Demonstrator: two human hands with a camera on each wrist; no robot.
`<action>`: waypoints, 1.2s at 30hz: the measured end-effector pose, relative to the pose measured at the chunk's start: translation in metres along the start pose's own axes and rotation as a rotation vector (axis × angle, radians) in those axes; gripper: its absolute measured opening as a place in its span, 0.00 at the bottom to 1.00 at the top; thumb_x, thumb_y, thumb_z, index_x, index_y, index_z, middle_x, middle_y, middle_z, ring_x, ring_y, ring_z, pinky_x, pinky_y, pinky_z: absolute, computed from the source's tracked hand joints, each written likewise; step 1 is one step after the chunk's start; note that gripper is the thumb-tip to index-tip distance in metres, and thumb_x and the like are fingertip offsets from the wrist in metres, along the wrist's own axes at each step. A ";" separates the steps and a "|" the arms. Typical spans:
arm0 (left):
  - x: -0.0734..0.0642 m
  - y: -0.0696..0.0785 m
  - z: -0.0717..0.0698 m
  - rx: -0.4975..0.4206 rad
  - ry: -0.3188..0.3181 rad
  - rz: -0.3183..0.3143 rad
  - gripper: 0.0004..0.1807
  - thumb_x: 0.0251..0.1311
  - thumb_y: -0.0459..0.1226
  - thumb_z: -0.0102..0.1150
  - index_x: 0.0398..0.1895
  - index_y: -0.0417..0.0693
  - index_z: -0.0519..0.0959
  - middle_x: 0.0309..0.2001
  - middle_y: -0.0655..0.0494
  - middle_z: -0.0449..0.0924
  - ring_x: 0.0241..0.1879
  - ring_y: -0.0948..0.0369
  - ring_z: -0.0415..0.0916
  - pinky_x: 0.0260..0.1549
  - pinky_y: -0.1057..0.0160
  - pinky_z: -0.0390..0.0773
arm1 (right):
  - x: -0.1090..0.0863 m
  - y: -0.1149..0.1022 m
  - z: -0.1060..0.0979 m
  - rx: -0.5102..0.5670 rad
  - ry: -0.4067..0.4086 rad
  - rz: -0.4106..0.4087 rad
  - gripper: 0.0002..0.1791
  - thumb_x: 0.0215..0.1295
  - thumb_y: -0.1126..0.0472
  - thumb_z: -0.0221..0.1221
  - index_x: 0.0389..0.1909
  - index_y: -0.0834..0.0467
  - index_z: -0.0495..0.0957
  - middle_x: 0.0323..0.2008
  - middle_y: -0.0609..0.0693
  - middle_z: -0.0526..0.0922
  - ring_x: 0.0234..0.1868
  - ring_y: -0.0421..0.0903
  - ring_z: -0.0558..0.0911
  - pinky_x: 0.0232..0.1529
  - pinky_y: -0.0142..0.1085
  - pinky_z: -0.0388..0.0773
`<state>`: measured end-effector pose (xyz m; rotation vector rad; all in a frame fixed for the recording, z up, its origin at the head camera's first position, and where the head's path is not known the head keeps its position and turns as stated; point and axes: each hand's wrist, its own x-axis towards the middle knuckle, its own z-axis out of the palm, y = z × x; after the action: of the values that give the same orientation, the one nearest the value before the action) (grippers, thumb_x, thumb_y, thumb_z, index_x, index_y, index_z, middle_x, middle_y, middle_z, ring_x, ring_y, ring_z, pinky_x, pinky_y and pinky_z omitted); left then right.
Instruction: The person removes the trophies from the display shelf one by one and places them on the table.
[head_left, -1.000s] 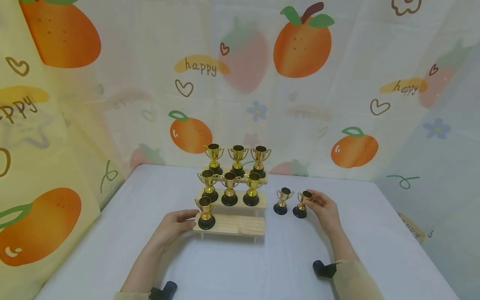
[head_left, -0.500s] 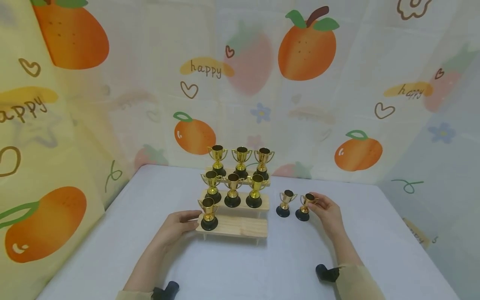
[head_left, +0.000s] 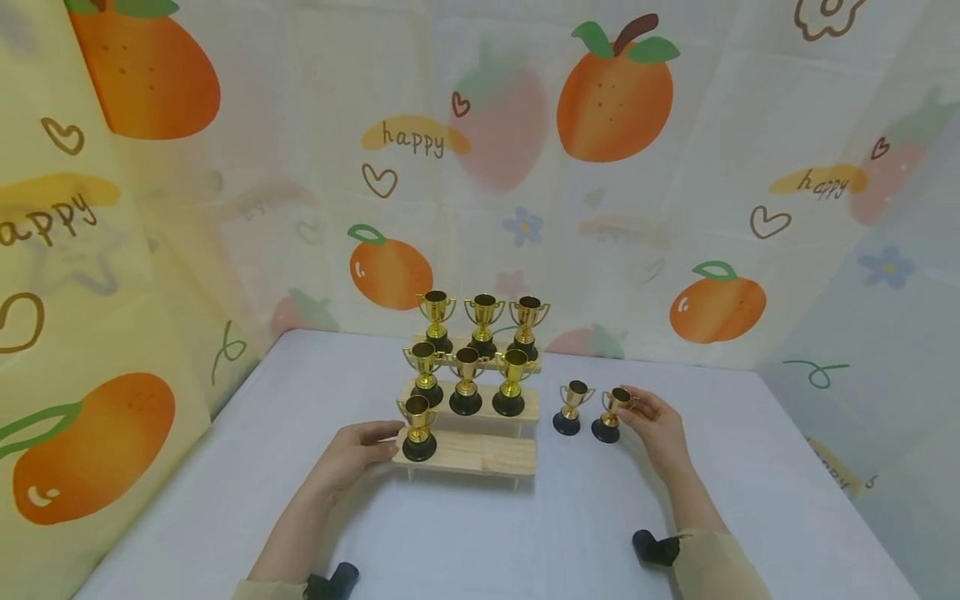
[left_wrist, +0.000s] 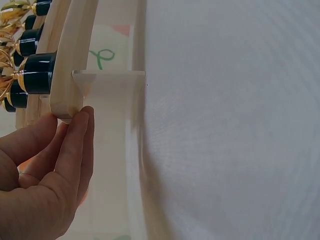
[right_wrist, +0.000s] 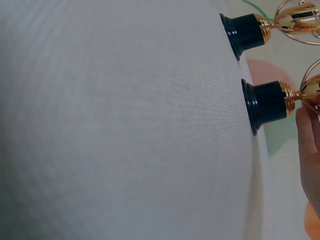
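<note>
A stepped wooden display shelf (head_left: 480,451) holds small gold trophies on black bases. My left hand (head_left: 356,454) pinches the left end of its lowest board, thumb and fingers at the board's edge in the left wrist view. One trophy (head_left: 417,429) stands on that board's left end, beside my left fingers. To the right of the shelf, my right hand (head_left: 656,425) holds a trophy (head_left: 609,414) by the handle side of its cup. That trophy is upright on the table, and its base (right_wrist: 267,102) shows in the right wrist view. Another trophy (head_left: 573,407) stands just left of it.
Three trophies fill the middle board (head_left: 529,402), and three more stand on the top board (head_left: 534,365). Clear legs (left_wrist: 107,73) support the lowest board. A white cloth covers the table (head_left: 457,542). Behind it hangs a fruit-patterned curtain (head_left: 300,125).
The head view has shifted slightly, so everything appears a little further right and lower. Both hands and the trophies keep their places relative to one another.
</note>
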<state>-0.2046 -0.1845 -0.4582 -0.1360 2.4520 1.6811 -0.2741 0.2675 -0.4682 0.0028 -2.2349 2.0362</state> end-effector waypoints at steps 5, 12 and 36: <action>0.001 -0.001 0.000 0.003 0.001 0.013 0.23 0.62 0.32 0.59 0.62 0.40 0.76 0.64 0.40 0.76 0.63 0.48 0.74 0.57 0.55 0.79 | 0.000 -0.001 0.000 -0.017 0.015 0.007 0.31 0.61 0.68 0.65 0.64 0.69 0.69 0.35 0.24 0.84 0.42 0.25 0.81 0.45 0.20 0.78; -0.001 0.002 0.000 0.009 -0.003 0.004 0.23 0.62 0.32 0.60 0.62 0.40 0.76 0.64 0.39 0.76 0.61 0.49 0.75 0.54 0.57 0.81 | -0.003 -0.007 0.002 0.004 0.046 0.005 0.33 0.59 0.70 0.66 0.65 0.71 0.67 0.36 0.24 0.83 0.41 0.25 0.81 0.45 0.19 0.78; 0.000 0.001 0.000 0.047 0.000 0.030 0.24 0.62 0.33 0.61 0.62 0.38 0.76 0.63 0.38 0.76 0.61 0.47 0.75 0.53 0.56 0.81 | -0.020 -0.055 0.035 0.194 0.432 -0.218 0.23 0.58 0.64 0.69 0.53 0.67 0.79 0.41 0.37 0.87 0.47 0.35 0.84 0.46 0.18 0.78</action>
<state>-0.2049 -0.1840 -0.4574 -0.0933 2.5038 1.6340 -0.2526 0.2257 -0.4188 -0.1536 -1.6983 1.9078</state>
